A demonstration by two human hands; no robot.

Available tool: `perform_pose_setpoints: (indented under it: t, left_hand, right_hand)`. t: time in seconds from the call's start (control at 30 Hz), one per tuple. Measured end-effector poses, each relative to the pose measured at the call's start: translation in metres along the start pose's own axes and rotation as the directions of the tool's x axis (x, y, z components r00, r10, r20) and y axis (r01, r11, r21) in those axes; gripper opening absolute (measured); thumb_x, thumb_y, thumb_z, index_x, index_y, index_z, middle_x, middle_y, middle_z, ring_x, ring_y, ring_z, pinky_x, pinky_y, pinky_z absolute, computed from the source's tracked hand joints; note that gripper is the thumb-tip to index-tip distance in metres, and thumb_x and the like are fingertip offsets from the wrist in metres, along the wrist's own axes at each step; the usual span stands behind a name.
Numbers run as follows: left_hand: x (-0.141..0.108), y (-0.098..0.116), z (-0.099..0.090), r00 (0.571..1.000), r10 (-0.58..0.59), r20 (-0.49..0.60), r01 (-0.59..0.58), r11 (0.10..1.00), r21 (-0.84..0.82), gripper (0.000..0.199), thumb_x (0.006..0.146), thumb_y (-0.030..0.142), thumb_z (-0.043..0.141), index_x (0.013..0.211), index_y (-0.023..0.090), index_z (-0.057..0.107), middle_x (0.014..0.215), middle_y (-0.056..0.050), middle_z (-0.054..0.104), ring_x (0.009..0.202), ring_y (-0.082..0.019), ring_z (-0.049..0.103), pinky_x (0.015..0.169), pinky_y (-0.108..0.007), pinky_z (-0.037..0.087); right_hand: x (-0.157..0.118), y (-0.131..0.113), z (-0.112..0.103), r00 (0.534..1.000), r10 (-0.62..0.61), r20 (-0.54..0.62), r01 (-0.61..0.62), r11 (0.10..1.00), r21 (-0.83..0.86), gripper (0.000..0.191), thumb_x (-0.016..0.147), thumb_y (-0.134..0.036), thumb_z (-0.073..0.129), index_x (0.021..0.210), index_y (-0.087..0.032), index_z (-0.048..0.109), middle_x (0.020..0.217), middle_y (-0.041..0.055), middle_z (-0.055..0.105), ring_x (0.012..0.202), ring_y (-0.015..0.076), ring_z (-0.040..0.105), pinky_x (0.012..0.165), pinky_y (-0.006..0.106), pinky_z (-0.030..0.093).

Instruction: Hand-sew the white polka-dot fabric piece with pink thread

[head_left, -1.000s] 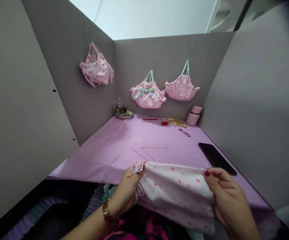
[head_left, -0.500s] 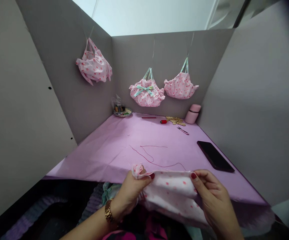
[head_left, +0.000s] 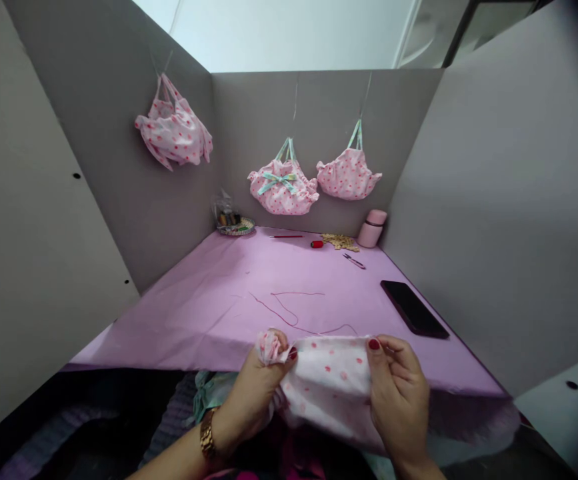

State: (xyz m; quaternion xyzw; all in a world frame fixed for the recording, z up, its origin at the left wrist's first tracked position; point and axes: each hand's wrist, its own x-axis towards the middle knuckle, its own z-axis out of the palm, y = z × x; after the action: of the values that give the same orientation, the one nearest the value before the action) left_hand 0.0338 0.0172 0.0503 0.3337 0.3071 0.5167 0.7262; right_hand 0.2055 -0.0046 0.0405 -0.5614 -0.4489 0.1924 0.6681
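Observation:
A white fabric piece with pink dots (head_left: 329, 380) is stretched between both hands at the table's front edge. My left hand (head_left: 261, 377) pinches it between thumb and fingers, and a gathered pink ruffle bunches above that grip. At the other end of the top edge, my right hand (head_left: 399, 383) pinches the cloth with thumb and forefinger. The lower part of the fabric hangs over my lap. Just beyond it, a loose red thread (head_left: 289, 321) curls across the tablecloth. Whether a needle is on the thread cannot be made out.
On the lilac-covered table (head_left: 189, 300) lie a black phone (head_left: 413, 309), thread snips (head_left: 353, 261), a red spool (head_left: 317, 245) and a red pencil-like stick (head_left: 287, 236). A pink flask (head_left: 371, 229) and a small basket (head_left: 237, 228) stand behind. Dotted garments (head_left: 283, 190) hang from grey partitions.
The right hand has come slightly nearer the left, still pinching the fabric. The ruffle at my left hand shows more fully. The whole view has shifted a little.

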Motion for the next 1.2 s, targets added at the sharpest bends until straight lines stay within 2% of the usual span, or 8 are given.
perform_pose_setpoints:
  t: [0.1,0.33,0.63,0.8,0.87,0.97,1.1,1.2]
  left_hand:
    - [-0.001,-0.001,0.000,0.997,-0.055,0.047,0.054,0.998,0.014,0.027,0.074,0.030,0.066,0.097,0.019,0.059,0.075,-0.003,0.062,0.070,-0.015,0.058,0.062,-0.023,0.044]
    - [-0.002,-0.003,0.003,0.989,-0.130,0.076,0.139,0.982,-0.126,0.021,0.072,0.032,0.068,0.084,0.016,0.067,0.067,-0.004,0.066,0.066,-0.017,0.063,0.061,-0.025,0.048]
    - [-0.003,-0.007,0.010,0.981,-0.139,0.135,0.170,0.952,-0.254,0.024,0.070,0.034,0.070,0.075,0.016,0.055,0.066,-0.002,0.062,0.062,-0.014,0.060,0.060,-0.025,0.047]
    - [0.000,-0.008,0.006,0.979,-0.122,0.162,0.135,0.989,-0.066,0.035,0.055,0.016,0.079,0.071,0.016,0.048,0.062,0.004,0.055,0.056,-0.008,0.052,0.054,-0.019,0.039]
    - [0.001,-0.010,0.005,0.987,-0.117,0.109,0.116,0.993,0.008,0.027,0.059,0.015,0.077,0.073,0.014,0.054,0.063,0.003,0.057,0.058,-0.008,0.052,0.056,-0.019,0.039]
    - [0.003,-0.012,0.004,0.987,-0.092,0.134,0.087,0.995,0.040,0.018,0.070,0.022,0.069,0.083,0.011,0.063,0.074,-0.004,0.064,0.069,-0.013,0.057,0.067,-0.023,0.043]
    - [0.002,-0.016,0.003,0.987,-0.060,0.146,0.061,0.998,0.000,0.022,0.076,0.027,0.063,0.092,0.011,0.066,0.079,-0.007,0.067,0.076,-0.018,0.060,0.072,-0.027,0.044]
    - [0.001,-0.021,0.004,0.984,-0.097,0.147,0.108,0.992,-0.064,0.022,0.076,0.028,0.064,0.091,0.011,0.066,0.078,-0.007,0.067,0.076,-0.018,0.061,0.071,-0.028,0.045]
  right_hand:
    - [0.000,0.001,-0.002,0.999,-0.051,-0.010,0.051,0.998,-0.045,0.017,0.081,-0.036,0.056,0.085,-0.019,0.054,0.073,0.0008,0.055,0.066,0.0131,0.052,0.059,0.023,0.040]
    - [-0.004,0.001,-0.003,0.992,-0.121,-0.020,0.118,0.988,-0.102,0.015,0.081,-0.034,0.057,0.084,-0.019,0.056,0.071,-0.0001,0.056,0.063,0.0121,0.051,0.059,0.021,0.040]
    - [-0.020,0.009,0.009,0.997,0.006,0.074,-0.005,1.000,-0.013,0.017,0.082,-0.036,0.056,0.085,-0.019,0.054,0.072,0.0008,0.058,0.065,0.0129,0.054,0.060,0.022,0.042]
    - [-0.023,0.007,0.013,0.994,0.034,0.103,-0.038,0.999,0.037,0.018,0.082,-0.036,0.056,0.084,-0.018,0.053,0.067,0.0003,0.057,0.059,0.0116,0.052,0.056,0.021,0.042]
    - [-0.024,0.009,0.014,0.993,0.021,0.118,-0.023,1.000,0.015,0.018,0.082,-0.036,0.056,0.084,-0.018,0.053,0.068,0.0006,0.057,0.059,0.0116,0.052,0.056,0.020,0.042]
    - [-0.026,0.012,0.014,0.991,0.000,0.133,0.001,1.000,-0.012,0.017,0.082,-0.035,0.055,0.084,-0.018,0.054,0.067,-0.0001,0.055,0.058,0.0110,0.049,0.054,0.019,0.041]
    - [-0.030,0.014,0.016,0.989,0.000,0.146,0.001,1.000,-0.010,0.017,0.083,-0.034,0.055,0.085,-0.018,0.053,0.068,-0.0005,0.054,0.058,0.0100,0.048,0.055,0.018,0.040]
    - [-0.033,0.013,0.021,0.982,0.065,0.178,-0.074,0.996,0.044,0.019,0.083,-0.036,0.054,0.084,-0.017,0.052,0.068,0.0001,0.055,0.060,0.0109,0.049,0.055,0.019,0.042]
